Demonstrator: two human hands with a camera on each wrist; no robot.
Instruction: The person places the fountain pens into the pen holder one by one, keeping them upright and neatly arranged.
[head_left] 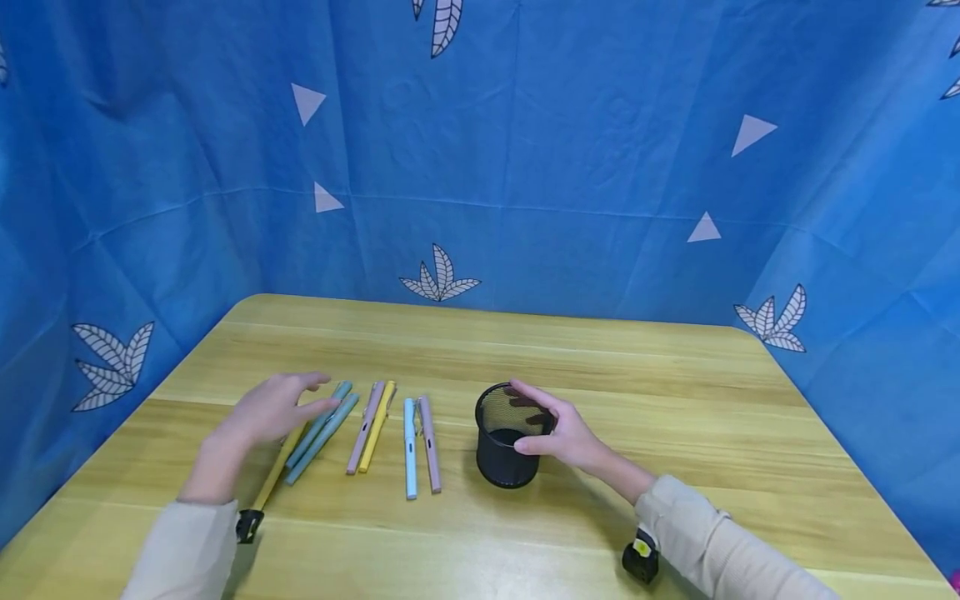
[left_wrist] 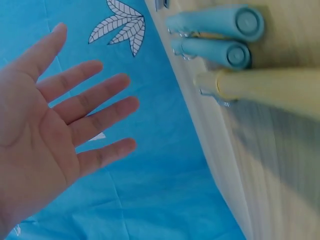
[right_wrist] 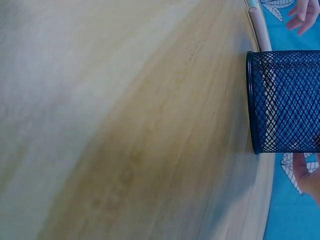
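Observation:
My left hand (head_left: 273,408) hovers over the left group of pens, fingers spread and nothing in them; the left wrist view shows its palm (left_wrist: 55,120) bare. Below it lie two teal pens (head_left: 322,437) and a yellow pen (left_wrist: 265,89), partly covered by the hand in the head view. A black mesh pen holder (head_left: 507,461) stands upright on the table, with nothing seen inside. My right hand (head_left: 566,433) holds it from the right, thumb on the near side and fingers around the far side, partly seen through the mesh.
Between the hands lie a purple pen (head_left: 365,429) beside a second yellow pen (head_left: 377,427), then a light blue pen (head_left: 410,450) beside another purple pen (head_left: 430,446). The wooden table (head_left: 675,400) meets a blue patterned curtain (head_left: 570,167) at the back and sides.

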